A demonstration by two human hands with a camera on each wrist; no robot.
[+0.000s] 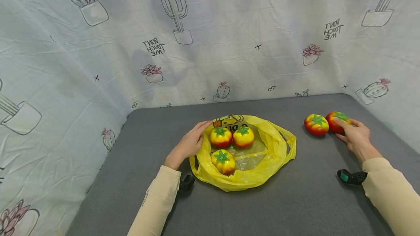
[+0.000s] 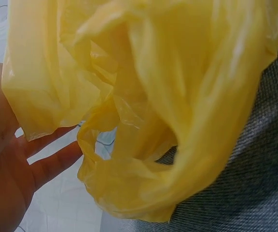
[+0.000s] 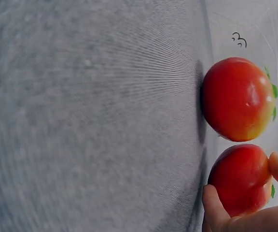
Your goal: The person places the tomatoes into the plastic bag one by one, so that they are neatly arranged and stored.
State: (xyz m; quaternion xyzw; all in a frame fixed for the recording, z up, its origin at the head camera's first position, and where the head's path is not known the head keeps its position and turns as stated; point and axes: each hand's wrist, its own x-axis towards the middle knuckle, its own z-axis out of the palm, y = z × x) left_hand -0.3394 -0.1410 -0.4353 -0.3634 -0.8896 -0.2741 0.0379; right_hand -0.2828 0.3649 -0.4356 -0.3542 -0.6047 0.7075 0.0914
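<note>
Beside bag [image 1: 279, 152] w/ 3 tomatoes: left hand [image 1: 189, 143] flat, prob. touching rim; right hand [image 1: 356, 136] gripping tomato [image 1: 338, 121].

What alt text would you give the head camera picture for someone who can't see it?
A person's right hand grips one of two toy tomatoes on a grey table, while the left hand touches the rim of a yellow bag holding three more.

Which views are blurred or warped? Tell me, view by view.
Head view: sharp, edges bowed by the wide lens. Left wrist: yellow bag smeared, too close for focus. Right wrist: grey table streaked with blur, tomatoes fairly crisp.
</note>
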